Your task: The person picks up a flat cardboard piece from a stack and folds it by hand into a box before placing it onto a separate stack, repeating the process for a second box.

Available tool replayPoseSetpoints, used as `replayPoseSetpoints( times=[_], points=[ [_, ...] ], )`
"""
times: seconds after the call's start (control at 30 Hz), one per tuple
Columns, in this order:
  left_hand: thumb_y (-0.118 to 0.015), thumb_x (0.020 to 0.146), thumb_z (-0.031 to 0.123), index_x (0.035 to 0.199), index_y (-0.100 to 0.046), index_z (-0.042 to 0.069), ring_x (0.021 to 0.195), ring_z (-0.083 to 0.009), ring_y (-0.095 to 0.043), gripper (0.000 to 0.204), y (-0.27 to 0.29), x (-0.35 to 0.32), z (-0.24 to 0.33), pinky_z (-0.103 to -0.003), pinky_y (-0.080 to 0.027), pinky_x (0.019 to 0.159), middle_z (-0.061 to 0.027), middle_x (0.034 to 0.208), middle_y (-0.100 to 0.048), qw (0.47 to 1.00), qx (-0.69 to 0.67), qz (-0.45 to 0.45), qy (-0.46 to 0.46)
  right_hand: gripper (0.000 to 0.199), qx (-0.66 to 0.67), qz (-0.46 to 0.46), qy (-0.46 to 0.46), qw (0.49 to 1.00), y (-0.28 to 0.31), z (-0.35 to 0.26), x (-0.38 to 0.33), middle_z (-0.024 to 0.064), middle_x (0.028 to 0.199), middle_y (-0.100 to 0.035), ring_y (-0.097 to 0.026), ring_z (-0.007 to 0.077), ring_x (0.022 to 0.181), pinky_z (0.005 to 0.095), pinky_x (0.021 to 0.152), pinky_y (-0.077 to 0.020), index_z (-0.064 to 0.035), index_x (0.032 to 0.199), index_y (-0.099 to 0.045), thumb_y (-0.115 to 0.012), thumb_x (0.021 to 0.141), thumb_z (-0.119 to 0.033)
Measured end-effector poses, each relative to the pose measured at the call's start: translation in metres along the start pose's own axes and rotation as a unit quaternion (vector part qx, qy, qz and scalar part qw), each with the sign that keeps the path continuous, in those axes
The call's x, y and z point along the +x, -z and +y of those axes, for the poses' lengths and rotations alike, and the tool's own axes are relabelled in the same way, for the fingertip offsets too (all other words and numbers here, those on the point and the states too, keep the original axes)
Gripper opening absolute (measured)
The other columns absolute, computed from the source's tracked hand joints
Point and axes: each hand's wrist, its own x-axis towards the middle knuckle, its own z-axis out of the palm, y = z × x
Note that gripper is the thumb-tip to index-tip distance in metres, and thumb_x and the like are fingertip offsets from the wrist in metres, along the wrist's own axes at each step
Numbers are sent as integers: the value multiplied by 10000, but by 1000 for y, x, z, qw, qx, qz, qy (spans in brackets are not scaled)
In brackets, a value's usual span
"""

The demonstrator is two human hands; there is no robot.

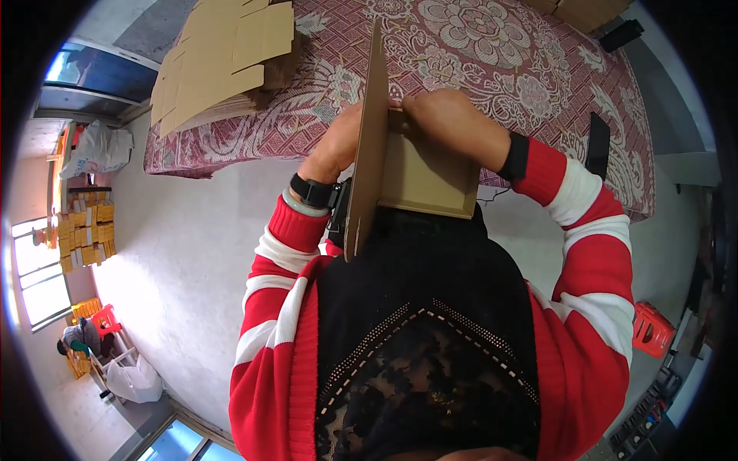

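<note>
A part-folded cardboard box (430, 173) is held upright close to my body, its tall lid panel (367, 146) standing up on the left side. My left hand (338, 146) grips the box from behind that panel, which covers most of its fingers. At the box's far left corner, my right hand (450, 119) is closed, the fingertips pressed on the cardboard edge. The right part of the tray's inside lies open to view, while the far corner is partly covered by the right hand.
A stack of flat cut cardboard blanks (223, 65) lies on the patterned tablecloth (492, 77) at the far left. A black flat object (597, 146) rests near the table's right edge. Red stools (653, 330) stand on the floor; a person (81, 338) is at the left.
</note>
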Motion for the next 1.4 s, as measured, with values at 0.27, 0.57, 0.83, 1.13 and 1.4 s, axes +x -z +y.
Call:
replayPoseSetpoints(
  times=[0.27, 0.57, 0.83, 1.13, 1.4],
  points=[
    [-521, 1032, 257, 1218, -629, 17, 978, -110, -578, 322, -8, -36, 23, -262, -469, 865, -37, 1106, -652, 972, -137, -119, -149, 159, 17, 22, 10, 1000, -22, 12, 12, 181, 833, -668, -682, 356, 809, 467, 679, -547, -24, 922, -622, -529, 917, -153],
    [-545, 1027, 282, 1228, -629, 33, 974, -90, -576, 331, -18, -36, 27, -243, -457, 861, -12, 1066, -652, 996, -7, 15, -92, 127, 12, -2, 0, 1000, -1, 26, -19, 180, 815, -665, -666, 390, 795, 477, 689, -541, -34, 904, -617, -588, 874, -154],
    [-560, 1023, 272, 1239, -625, 34, 976, -79, -568, 329, -19, -43, 29, -245, -461, 850, 2, 1058, -647, 991, -90, -6, -102, 166, 13, 18, 3, 1000, -10, 36, -26, 177, 810, -660, -660, 392, 778, 479, 679, -535, -33, 911, -608, -662, 819, -161],
    [-573, 1018, 240, 1274, -607, 21, 966, -78, -577, 338, 1, -8, -4, -237, -480, 822, -6, 1089, -647, 999, -33, 30, 17, 137, 29, -16, -31, 999, 5, 46, -62, 184, 779, -649, -648, 410, 759, 483, 665, -525, -33, 865, -620, -658, 826, -159],
    [-562, 1024, 232, 1320, -583, 13, 948, -75, -579, 369, 7, -3, -16, -237, -483, 813, -4, 1100, -648, 998, -59, 16, 29, 165, 6, -62, -57, 996, 9, 42, -53, 193, 775, -649, -649, 411, 763, 489, 656, -519, -28, 830, -623, -664, 829, -189]
  ],
)
